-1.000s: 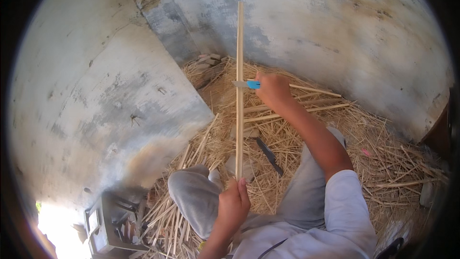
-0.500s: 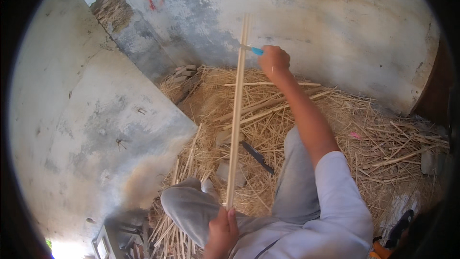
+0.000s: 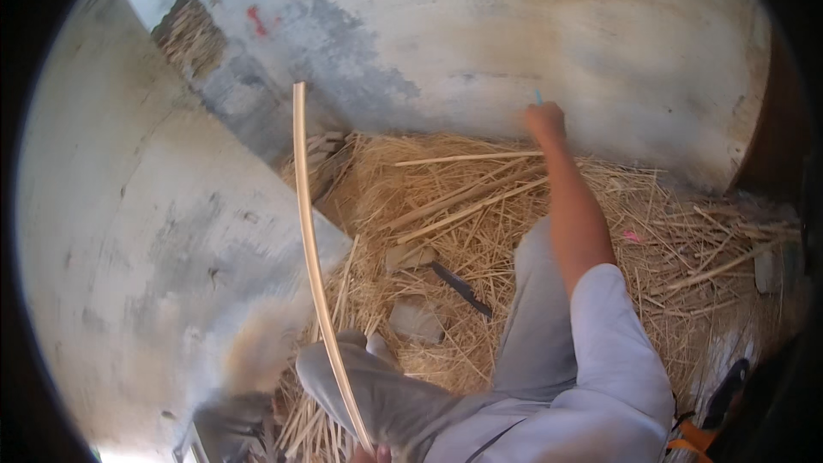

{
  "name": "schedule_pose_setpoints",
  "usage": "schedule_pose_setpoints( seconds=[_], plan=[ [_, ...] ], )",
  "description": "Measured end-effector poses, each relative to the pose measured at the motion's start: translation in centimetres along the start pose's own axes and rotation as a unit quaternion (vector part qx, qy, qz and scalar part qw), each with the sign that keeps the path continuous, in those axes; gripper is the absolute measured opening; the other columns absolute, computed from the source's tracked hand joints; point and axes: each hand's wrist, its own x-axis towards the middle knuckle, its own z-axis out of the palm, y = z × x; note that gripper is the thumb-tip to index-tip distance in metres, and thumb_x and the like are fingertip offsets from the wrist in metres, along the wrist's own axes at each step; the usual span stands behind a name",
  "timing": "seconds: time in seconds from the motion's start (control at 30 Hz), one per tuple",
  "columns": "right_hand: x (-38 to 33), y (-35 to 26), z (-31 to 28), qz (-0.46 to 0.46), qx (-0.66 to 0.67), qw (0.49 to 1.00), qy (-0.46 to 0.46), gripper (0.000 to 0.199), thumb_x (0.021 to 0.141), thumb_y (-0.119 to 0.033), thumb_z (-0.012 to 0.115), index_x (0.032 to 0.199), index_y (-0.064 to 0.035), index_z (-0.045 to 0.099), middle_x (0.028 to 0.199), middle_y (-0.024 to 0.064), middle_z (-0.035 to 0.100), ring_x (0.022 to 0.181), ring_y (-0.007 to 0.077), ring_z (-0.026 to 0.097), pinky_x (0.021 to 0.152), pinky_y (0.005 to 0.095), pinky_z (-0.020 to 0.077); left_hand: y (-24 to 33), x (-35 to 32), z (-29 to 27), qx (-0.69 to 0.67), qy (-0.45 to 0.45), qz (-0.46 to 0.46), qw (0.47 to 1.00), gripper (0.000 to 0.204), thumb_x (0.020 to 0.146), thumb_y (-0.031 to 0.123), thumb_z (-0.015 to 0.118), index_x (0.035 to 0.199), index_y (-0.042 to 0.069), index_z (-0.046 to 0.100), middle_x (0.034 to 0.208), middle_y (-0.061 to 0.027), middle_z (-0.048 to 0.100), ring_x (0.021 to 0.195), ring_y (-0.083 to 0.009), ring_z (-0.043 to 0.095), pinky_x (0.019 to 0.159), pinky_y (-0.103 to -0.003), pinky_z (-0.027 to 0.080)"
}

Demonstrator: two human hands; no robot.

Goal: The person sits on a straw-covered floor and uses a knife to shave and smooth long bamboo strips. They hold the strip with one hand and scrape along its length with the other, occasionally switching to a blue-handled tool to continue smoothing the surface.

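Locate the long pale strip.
In the head view, the long pale strip stands left of centre, from the left hand at the lower edge up past the left knee.

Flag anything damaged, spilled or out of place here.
The back wall is patchy grey and stained, so it looks worn. Below it, straw-like scraps lie strewn. A dark blade-like tool lies among them, an odd spot if sharp. The strip in the left hand looks bowed, though fisheye distortion may exaggerate.

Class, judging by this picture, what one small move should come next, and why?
Probably bring the blue tool in the right hand leftward to the pale strip: they stand apart, while the left hand holds the strip's lower end.
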Motion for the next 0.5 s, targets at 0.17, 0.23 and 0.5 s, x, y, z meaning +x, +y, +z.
schedule_pose_setpoints(
  seconds=[0.17, 0.23, 0.5],
  plan=[
    [-6.5, -4.9, -1.7, -0.132, 0.056, 0.987, -0.079, 0.043, 0.095, -0.035, 0.059, 0.092, 0.0073, 0.069, 0.070, 0.0154, 0.066, 0.054, 0.0263, 0.060, 0.056, 0.0452, 0.0504, 11.7, 7.1, -12.4, -0.322, 0.078, 0.116, 0.936, 0.020, 0.095, 0.014, 0.060, 0.082, -0.001, 0.056, 0.059, -0.0209, 0.059, 0.057, -0.0418, 0.063, 0.049, -0.047, 0.047],
    [-13.7, -6.5, -0.4, -0.196, 0.052, 0.971, -0.126, 0.039, 0.097, -0.032, 0.059, 0.098, 0.0056, 0.070, 0.067, 0.0121, 0.066, 0.050, 0.0197, 0.055, 0.051, 0.0398, 0.0487, 13.5, 9.7, -12.9, -0.361, 0.126, 0.138, 0.914, 0.022, 0.094, 0.014, 0.060, 0.080, -0.001, 0.055, 0.061, -0.0232, 0.060, 0.058, -0.0429, 0.063, 0.051, -0.048, 0.046],
    [-25.9, -6.2, 4.1, -0.405, -0.077, 0.860, -0.301, 0.028, 0.091, -0.027, 0.068, 0.112, -0.0108, 0.075, 0.066, 0.0096, 0.067, 0.055, 0.0222, 0.063, 0.055, 0.0377, 0.0544, 22.1, 17.4, -14.1, -0.316, 0.063, 0.157, 0.933, 0.028, 0.101, 0.025, 0.051, 0.100, -0.003, 0.049, 0.074, -0.0293, 0.063, 0.070, -0.0492, 0.063, 0.062, -0.056, 0.048]
  ],
)
